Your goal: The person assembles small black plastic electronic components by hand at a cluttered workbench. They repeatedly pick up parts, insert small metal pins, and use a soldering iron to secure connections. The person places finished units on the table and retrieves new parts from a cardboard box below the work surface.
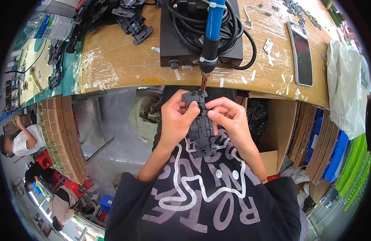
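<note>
Between my hands, just off the table's front edge, is a long black molded plastic part (202, 130) with clips and ridges. My left hand (178, 114) grips its upper left side, thumb on top. On the other side my right hand (229, 116) has its thumb and fingers close together at the part's upper right edge; whether something small sits between them I cannot make out. Right above the part's upper end hangs the copper-coloured tip of a blue-handled electric tool (213, 24), like a soldering iron.
A black box (166, 44) with coiled black cable stands on the wooden table (113, 60). More black plastic parts (133, 26) lie at the far left. On the right are a phone (301, 54), small screws (300, 12) and a white plastic bag (346, 88). Other people sit far left.
</note>
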Action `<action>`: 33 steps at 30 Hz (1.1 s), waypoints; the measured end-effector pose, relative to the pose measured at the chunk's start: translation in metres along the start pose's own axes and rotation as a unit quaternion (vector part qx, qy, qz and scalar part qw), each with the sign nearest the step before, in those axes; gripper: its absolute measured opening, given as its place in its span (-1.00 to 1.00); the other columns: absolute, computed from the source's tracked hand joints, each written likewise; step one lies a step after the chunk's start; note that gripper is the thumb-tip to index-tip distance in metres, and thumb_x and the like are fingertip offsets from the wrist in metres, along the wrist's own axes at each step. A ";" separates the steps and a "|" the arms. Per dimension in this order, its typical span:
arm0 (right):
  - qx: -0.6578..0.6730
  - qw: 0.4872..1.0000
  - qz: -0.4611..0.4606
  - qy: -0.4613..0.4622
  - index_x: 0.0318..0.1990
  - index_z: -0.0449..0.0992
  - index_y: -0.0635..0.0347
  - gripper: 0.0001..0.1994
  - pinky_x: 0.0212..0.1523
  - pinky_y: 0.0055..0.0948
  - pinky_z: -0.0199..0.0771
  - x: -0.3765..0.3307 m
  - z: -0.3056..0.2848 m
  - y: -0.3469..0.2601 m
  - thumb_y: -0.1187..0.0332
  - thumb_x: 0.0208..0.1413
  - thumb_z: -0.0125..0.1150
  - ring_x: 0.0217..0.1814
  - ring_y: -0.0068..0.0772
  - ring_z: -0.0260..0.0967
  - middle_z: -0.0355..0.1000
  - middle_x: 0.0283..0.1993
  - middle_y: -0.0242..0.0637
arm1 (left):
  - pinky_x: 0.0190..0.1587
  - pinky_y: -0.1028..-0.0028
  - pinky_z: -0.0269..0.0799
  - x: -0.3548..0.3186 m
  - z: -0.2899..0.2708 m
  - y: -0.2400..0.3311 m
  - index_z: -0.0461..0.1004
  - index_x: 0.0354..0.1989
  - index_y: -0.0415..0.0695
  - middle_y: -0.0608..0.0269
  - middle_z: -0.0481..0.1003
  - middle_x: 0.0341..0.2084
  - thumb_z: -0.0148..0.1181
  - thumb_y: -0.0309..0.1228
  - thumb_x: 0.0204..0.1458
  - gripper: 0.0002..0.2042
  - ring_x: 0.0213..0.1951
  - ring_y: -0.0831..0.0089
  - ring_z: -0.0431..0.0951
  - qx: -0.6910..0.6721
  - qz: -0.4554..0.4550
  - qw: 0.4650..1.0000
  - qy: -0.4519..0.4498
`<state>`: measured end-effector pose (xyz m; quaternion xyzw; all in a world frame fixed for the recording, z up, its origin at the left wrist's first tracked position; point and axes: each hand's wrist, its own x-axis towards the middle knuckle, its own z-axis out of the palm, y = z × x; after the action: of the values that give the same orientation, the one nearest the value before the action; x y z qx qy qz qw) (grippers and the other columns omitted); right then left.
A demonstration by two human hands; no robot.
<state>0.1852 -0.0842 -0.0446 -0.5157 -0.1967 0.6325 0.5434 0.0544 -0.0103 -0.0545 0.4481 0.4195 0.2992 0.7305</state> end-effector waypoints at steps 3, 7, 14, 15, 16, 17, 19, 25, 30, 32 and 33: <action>0.002 1.000 -0.001 -0.001 -0.28 0.37 0.36 -0.85 -0.66 -0.70 0.18 -0.001 0.000 0.000 0.50 -0.03 0.07 -0.67 -0.68 0.22 0.31 -0.61 -0.41 | -0.53 0.74 0.24 -0.002 0.000 0.000 0.31 -0.35 -0.30 0.35 0.38 -0.58 -0.01 -0.60 -0.09 -0.89 -0.56 0.77 0.33 -0.003 -0.002 1.000 -0.003; 0.002 1.000 0.006 0.001 -0.29 0.37 0.35 -0.85 -0.66 -0.71 0.17 -0.005 -0.001 0.002 0.50 -0.04 0.08 -0.67 -0.67 0.23 0.31 -0.63 -0.41 | -0.53 0.74 0.24 -0.005 0.000 -0.003 0.31 -0.36 -0.30 0.36 0.38 -0.59 -0.01 -0.60 -0.09 -0.89 -0.56 0.77 0.33 0.005 -0.006 1.000 -0.007; -0.001 1.000 0.006 0.000 -0.29 0.37 0.34 -0.85 -0.66 -0.72 0.16 -0.006 -0.001 0.002 0.49 -0.04 0.08 -0.68 -0.68 0.22 0.30 -0.64 -0.41 | -0.54 0.74 0.24 -0.005 0.001 -0.003 0.30 -0.35 -0.30 0.35 0.38 -0.59 -0.01 -0.61 -0.09 -0.89 -0.56 0.77 0.33 0.001 0.007 1.000 -0.005; 0.000 1.000 0.007 0.000 -0.29 0.37 0.34 -0.85 -0.66 -0.71 0.16 -0.005 -0.001 0.002 0.49 -0.04 0.08 -0.68 -0.68 0.22 0.30 -0.64 -0.41 | -0.54 0.74 0.24 -0.005 0.001 -0.002 0.30 -0.36 -0.30 0.35 0.38 -0.58 -0.01 -0.61 -0.09 -0.89 -0.56 0.77 0.33 0.002 0.008 1.000 -0.006; 0.001 1.000 0.006 0.001 -0.29 0.37 0.35 -0.85 -0.67 -0.71 0.16 -0.005 -0.001 0.003 0.50 -0.04 0.08 -0.68 -0.68 0.22 0.30 -0.65 -0.42 | -0.54 0.74 0.24 -0.005 0.001 -0.001 0.30 -0.36 -0.30 0.35 0.38 -0.58 -0.02 -0.61 -0.09 -0.90 -0.56 0.77 0.33 0.004 0.010 1.000 -0.007; 0.003 1.000 0.005 0.002 -0.28 0.37 0.36 -0.84 -0.67 -0.71 0.16 -0.004 -0.001 0.004 0.50 -0.05 0.08 -0.68 -0.68 0.22 0.29 -0.65 -0.42 | -0.54 0.74 0.24 -0.005 0.001 -0.002 0.30 -0.36 -0.30 0.36 0.38 -0.59 -0.01 -0.61 -0.09 -0.89 -0.55 0.76 0.33 0.004 0.014 1.000 -0.008; -0.010 1.000 0.008 0.003 -0.29 0.36 0.37 -0.84 -0.69 -0.70 0.15 -0.001 -0.003 0.005 0.51 -0.05 0.08 -0.69 -0.68 0.21 0.28 -0.66 -0.42 | -0.55 0.73 0.24 -0.003 0.000 -0.007 0.30 -0.35 -0.30 0.37 0.38 -0.60 -0.01 -0.61 -0.09 -0.89 -0.55 0.76 0.33 0.006 0.021 1.000 -0.009; -0.148 0.987 0.060 0.007 -0.36 0.36 0.42 -0.84 -0.72 -0.68 0.14 0.016 -0.045 0.022 0.50 -0.13 0.08 -0.75 -0.68 0.16 0.25 -0.69 -0.41 | -0.61 0.60 0.19 0.011 -0.014 -0.019 0.30 -0.31 -0.28 0.28 0.30 -0.74 0.05 -0.39 -0.04 -0.79 -0.64 0.67 0.33 0.317 -0.024 0.946 -0.065; -0.272 0.939 0.073 0.196 -0.36 0.38 0.38 -0.85 -0.78 -0.66 0.20 0.008 -0.174 0.056 0.51 -0.14 0.08 -0.77 -0.65 0.18 0.28 -0.70 -0.39 | -0.61 0.59 0.19 0.001 -0.049 0.022 0.33 -0.24 -0.24 0.36 0.31 -0.71 0.04 -0.34 -0.01 -0.76 -0.66 0.65 0.29 0.281 -0.032 0.948 -0.143; -0.166 0.923 0.093 0.334 -0.41 0.42 0.32 -0.89 -0.78 -0.66 0.26 -0.002 -0.225 0.068 0.47 -0.11 0.06 -0.77 -0.65 0.19 0.26 -0.72 -0.43 | -0.65 0.64 0.14 -0.004 -0.063 0.062 0.35 -0.20 -0.19 0.42 0.31 -0.68 0.01 -0.37 0.00 -0.78 -0.67 0.71 0.25 0.254 -0.034 0.950 -0.178; -0.110 0.904 0.090 0.402 -0.43 0.42 0.29 -0.89 -0.78 -0.65 0.29 -0.009 -0.256 0.086 0.44 -0.10 0.06 -0.77 -0.65 0.19 0.25 -0.73 -0.44 | -0.66 0.68 0.12 -0.002 -0.072 0.073 0.36 -0.20 -0.18 0.44 0.30 -0.69 0.00 -0.39 0.00 -0.79 -0.68 0.74 0.23 0.246 -0.009 0.958 -0.147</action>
<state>0.3640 -0.1998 -0.2100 -0.7983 0.0176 0.3922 0.4567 -0.0142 0.0473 -0.0049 0.6496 0.3721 0.1109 0.6537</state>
